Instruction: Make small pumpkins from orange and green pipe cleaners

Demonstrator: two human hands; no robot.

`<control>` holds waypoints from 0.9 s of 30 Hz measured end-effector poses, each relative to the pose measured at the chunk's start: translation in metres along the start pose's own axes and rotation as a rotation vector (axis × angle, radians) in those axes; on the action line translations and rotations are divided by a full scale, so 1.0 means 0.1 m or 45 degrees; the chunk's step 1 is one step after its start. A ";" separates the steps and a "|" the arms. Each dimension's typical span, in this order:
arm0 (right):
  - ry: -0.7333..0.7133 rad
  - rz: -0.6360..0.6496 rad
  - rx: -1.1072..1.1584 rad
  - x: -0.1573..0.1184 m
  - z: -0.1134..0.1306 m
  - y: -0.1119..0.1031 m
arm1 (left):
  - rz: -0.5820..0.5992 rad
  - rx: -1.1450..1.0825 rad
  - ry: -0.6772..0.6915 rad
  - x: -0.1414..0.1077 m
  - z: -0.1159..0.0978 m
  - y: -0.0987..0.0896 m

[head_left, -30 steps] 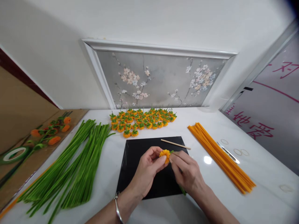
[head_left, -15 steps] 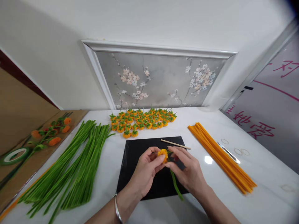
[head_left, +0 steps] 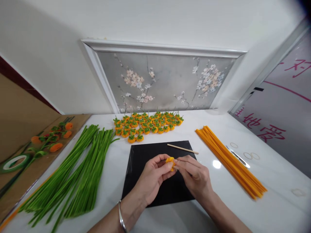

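Observation:
Over a black mat [head_left: 167,191], my left hand [head_left: 152,178] is closed round a small ribbed orange pipe-cleaner pumpkin [head_left: 170,159]. Its thumb presses on the near face. My right hand [head_left: 194,173] pinches at the pumpkin's right side, fingertips together and close to the left fingers. Whatever lies between those right fingertips is mostly covered; no green stem shows there. A thin wooden stick [head_left: 182,149] rests across the mat's far right corner.
Finished orange pumpkins with green tops [head_left: 147,124] stand in rows at the back. Green pipe cleaners [head_left: 80,174] lie left, orange ones [head_left: 230,161] right, beside tweezers [head_left: 239,158] and clear rings [head_left: 247,155]. Green tape [head_left: 28,159] and orange flowers [head_left: 56,147] sit far left.
The green pipe cleaner that hung below my right hand is no longer visible. My right fingers have closed in against the pumpkin's side; my left hand keeps hold of it.

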State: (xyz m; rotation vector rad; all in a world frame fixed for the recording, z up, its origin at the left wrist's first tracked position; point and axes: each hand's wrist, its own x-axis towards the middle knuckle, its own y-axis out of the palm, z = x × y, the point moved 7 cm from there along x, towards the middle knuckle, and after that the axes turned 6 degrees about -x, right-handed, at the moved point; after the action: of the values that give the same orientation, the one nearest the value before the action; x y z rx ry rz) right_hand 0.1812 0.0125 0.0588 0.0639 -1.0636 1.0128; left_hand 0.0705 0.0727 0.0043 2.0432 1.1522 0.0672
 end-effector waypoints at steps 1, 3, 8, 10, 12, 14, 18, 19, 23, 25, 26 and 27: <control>-0.005 0.000 -0.010 0.00 0.00 0.01 | -0.002 -0.005 -0.014 0.00 0.01 0.00; -0.009 0.009 -0.024 -0.01 0.00 0.02 | -0.007 -0.020 -0.046 0.01 0.02 -0.01; 0.091 0.079 -0.080 -0.02 -0.07 0.03 | -0.027 -0.036 -0.077 0.00 0.02 -0.03; 0.125 0.056 -0.116 -0.02 -0.09 -0.02 | -0.035 -0.024 -0.057 -0.01 -0.01 -0.03; 0.142 0.018 -0.123 -0.03 -0.10 -0.07 | -0.041 0.000 -0.018 -0.01 -0.05 -0.02; 0.153 0.020 -0.103 -0.03 -0.10 -0.08 | -0.036 0.037 0.025 -0.02 -0.08 0.00; 0.197 0.058 -0.063 -0.03 -0.11 -0.06 | 0.040 0.188 0.074 -0.03 -0.10 0.05; 0.202 0.060 -0.054 -0.02 -0.11 -0.05 | 0.067 0.243 0.094 -0.03 -0.10 0.06; 0.165 0.027 -0.075 -0.01 -0.07 -0.06 | 0.129 0.416 0.224 -0.04 -0.12 0.08; 0.125 -0.015 -0.122 -0.03 -0.06 -0.08 | 0.119 0.432 0.256 -0.05 -0.13 0.09; 0.097 -0.025 -0.144 -0.04 -0.05 -0.08 | 0.111 0.427 0.254 -0.05 -0.13 0.09; 0.064 -0.023 -0.163 -0.05 -0.05 -0.08 | 0.104 0.419 0.245 -0.05 -0.13 0.09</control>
State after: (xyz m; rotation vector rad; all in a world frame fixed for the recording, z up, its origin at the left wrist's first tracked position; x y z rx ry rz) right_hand 0.1896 0.0073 0.0553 -0.0556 -1.0778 0.9234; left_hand 0.0688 0.0738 0.0205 2.4173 1.2634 0.1239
